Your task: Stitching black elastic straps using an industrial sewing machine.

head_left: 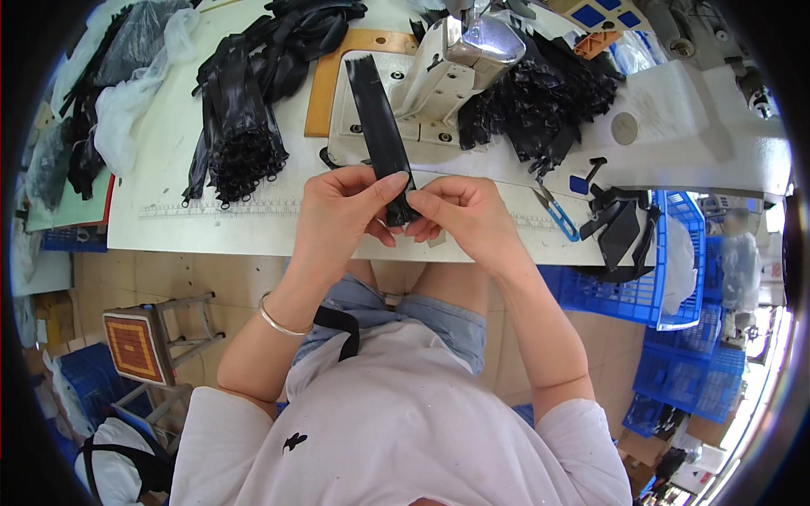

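Note:
A flat black zipper strip (377, 114) slants up from my hands, its far end lying over the pale plate of the sewing machine (422, 101). My left hand (350, 202) pinches its lower end between thumb and fingers. Close beside it, my right hand (464, 215) pinches the same end, thumb and fingertips together. Both hands are just above the table's front edge. Left of them lies a bundle of black zippers (240, 139) with small pulls at the near ends. Behind the machine's right side is a heap of black strips (540, 97).
Blue thread snips (557, 211) lie right of my hands, near black scraps (624, 232) at the table edge. A blue plastic basket (683, 253) stands at the right. A ruler scale (219, 208) runs along the table (169, 232). A stool (139, 344) is at lower left.

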The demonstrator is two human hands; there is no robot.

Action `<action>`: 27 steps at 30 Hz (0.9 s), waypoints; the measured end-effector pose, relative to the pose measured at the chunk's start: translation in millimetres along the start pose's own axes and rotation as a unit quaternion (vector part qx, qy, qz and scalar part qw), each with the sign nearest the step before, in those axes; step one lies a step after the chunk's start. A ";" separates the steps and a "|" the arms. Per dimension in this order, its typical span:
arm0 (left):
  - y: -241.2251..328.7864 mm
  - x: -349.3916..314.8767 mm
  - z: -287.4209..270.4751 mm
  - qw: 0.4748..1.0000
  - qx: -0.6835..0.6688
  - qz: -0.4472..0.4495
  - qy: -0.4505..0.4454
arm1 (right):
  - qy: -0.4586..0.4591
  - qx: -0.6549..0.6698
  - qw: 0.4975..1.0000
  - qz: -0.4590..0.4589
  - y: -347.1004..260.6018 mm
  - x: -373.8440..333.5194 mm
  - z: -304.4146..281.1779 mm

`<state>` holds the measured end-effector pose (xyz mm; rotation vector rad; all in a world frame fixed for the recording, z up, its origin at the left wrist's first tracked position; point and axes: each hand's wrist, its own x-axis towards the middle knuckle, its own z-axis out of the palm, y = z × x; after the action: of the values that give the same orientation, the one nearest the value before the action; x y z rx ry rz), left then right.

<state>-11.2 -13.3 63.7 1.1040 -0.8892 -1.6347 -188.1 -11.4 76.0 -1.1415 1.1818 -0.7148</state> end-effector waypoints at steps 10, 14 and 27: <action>0.9 11.0 -0.8 1.000 0.004 -0.029 -0.011 | 0.022 0.041 0.998 -0.032 -5.7 -3.3 6.0; 24.6 33.0 7.6 0.999 -0.030 0.006 -0.026 | 0.069 0.034 0.994 -0.075 -19.1 -11.4 8.6; 77.3 58.9 26.6 0.996 -0.006 0.032 -0.085 | 0.124 -0.039 0.983 -0.132 -30.3 -38.2 6.1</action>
<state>-22.1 -90.7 127.3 0.9290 -1.0137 -1.6976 -189.1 15.4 117.1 -1.3192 1.2870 -1.0444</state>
